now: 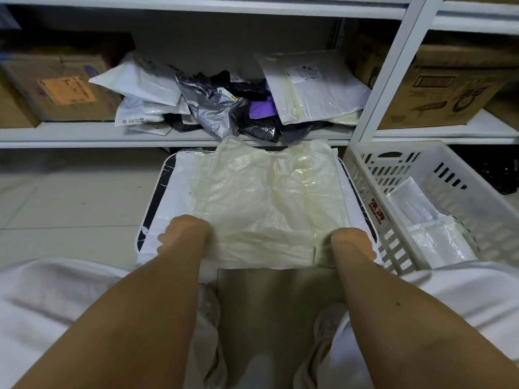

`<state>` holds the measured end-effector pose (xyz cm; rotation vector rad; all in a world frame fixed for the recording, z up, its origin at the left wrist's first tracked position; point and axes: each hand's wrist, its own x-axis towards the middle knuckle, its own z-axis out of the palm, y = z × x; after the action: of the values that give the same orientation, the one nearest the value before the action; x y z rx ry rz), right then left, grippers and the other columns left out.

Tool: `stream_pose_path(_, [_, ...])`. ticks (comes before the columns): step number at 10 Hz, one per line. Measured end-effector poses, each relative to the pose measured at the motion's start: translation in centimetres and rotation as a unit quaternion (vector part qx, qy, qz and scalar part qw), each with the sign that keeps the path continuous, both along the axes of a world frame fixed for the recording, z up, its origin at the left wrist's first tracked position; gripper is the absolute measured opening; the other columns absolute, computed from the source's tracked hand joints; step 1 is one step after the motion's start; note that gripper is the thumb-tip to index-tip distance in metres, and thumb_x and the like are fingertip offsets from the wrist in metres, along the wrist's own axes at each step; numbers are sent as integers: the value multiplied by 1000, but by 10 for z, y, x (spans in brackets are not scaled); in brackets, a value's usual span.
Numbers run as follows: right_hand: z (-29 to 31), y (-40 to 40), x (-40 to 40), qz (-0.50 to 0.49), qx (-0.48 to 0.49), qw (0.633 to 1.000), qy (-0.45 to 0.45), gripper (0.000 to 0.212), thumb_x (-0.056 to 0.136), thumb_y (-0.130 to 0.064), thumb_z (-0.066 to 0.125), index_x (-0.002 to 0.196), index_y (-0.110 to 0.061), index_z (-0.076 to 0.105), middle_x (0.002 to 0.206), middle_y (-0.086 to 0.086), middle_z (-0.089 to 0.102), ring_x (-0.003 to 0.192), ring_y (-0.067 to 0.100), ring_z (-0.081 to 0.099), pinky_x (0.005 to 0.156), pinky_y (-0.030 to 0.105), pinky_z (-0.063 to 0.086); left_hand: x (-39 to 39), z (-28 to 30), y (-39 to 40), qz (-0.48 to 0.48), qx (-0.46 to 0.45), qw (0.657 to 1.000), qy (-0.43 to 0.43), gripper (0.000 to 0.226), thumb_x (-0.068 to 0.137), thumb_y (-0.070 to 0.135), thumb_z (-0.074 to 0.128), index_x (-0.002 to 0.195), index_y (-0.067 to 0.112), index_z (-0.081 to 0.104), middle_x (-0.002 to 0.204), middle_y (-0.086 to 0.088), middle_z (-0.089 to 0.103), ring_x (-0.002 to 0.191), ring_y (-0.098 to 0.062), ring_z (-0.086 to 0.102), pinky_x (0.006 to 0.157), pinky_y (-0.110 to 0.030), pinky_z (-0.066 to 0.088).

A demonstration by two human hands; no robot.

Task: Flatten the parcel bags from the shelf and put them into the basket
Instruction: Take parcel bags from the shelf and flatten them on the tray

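Several flattened bags [432, 231] fill the basket [365, 189] at right; my left hand [182, 234] and right hand [354, 242] pinch a cream bag's [266, 197] near edge; a heap [224, 102] waits on the shelf [84, 133] above.

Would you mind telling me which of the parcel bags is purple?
The purple bag sits in the middle of the shelf pile, tucked among black and grey bags; the bags around the pile's edges are white or cream.
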<state>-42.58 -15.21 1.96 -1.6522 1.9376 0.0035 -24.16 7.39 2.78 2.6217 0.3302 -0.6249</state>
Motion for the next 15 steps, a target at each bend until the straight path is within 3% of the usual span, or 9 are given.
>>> stream_pose_path(1, [11, -12, 15, -34, -64, 997, 21, 62, 100, -47, 26, 142, -3, 38, 143, 20, 43, 133, 36, 39, 108, 52, 27, 14, 24, -15, 23, 9, 998, -58, 56, 84, 34, 47, 133, 7, 42, 133, -13, 48, 126, -31, 40, 103, -44, 31])
stream_pose_path(3, [32, -60, 70, 3, -142, 987, -78, 68, 101, -50, 32, 149, -3, 25, 154, 19, 29, 142, 35, 27, 114, 48, 19, 67, 41, -70, -58, -56, 990, -114, 59, 98, 44, 35, 143, 6, 31, 144, -15, 39, 133, -34, 34, 106, -49, 28])
stream_pose_path(6, [31, -122, 145, 108, -166, 971, -137, 61, 97, -54, 34, 127, -3, 50, 130, 20, 53, 122, 40, 47, 102, 50, 34, 131, 32, -149, -74, -139, 980, -124, 65, 96, 53, 37, 135, 1, 40, 136, -20, 49, 126, -39, 45, 105, -50, 36])
stream_pose_path(8, [21, -135, 164, 88, -140, 971, -170, 38, 100, -41, 42, 115, -12, 60, 109, 7, 65, 108, 31, 59, 100, 45, 40, 153, 25, -154, -67, -150, 976, -144, 43, 98, 30, 49, 121, -5, 56, 124, -23, 59, 118, -38, 53, 96, -39, 42])
stream_pose_path(9, [15, -140, 164, 60, -156, 966, -198, 33, 101, -33, 44, 119, -10, 59, 112, 9, 63, 111, 33, 58, 97, 44, 39, 153, 27, -147, -58, -154, 972, -168, 34, 98, 16, 44, 121, -4, 59, 124, -22, 60, 117, -37, 55, 91, -37, 44])
stream_pose_path(11, [42, -124, 146, 107, -163, 971, -142, 37, 102, -24, 36, 125, -1, 54, 124, 18, 57, 117, 38, 52, 94, 45, 41, 167, 17, -128, 20, -145, 970, -194, 35, 98, 28, 44, 123, 4, 50, 126, -21, 55, 120, -40, 49, 102, -45, 37])
stream_pose_path(13, [33, -125, 160, 45, -172, 970, -163, 31, 102, -26, 42, 122, -8, 57, 123, 14, 61, 116, 35, 55, 93, 42, 40, 167, 15, -124, 63, -162, 960, -222, 29, 98, 26, 44, 120, 10, 53, 123, -18, 57, 118, -37, 50, 98, -43, 37])
stream_pose_path(14, [34, -122, 169, 47, -207, 956, -205, 24, 100, -20, 44, 119, -11, 57, 117, 13, 62, 111, 35, 56, 81, 37, 40, 164, 24, -130, 70, -174, 952, -240, 30, 99, 24, 40, 127, 14, 49, 129, -16, 53, 122, -34, 45, 100, -44, 34])
stream_pose_path(15, [39, -103, 175, 160, -270, 941, -127, 45, 103, -35, 35, 146, -21, 33, 148, 9, 38, 135, 33, 34, 103, 47, 33, 148, 33, -143, -20, -34, 951, -307, 53, 99, 40, 33, 149, 22, 22, 156, -12, 22, 144, -32, 17, 113, -58, 13])
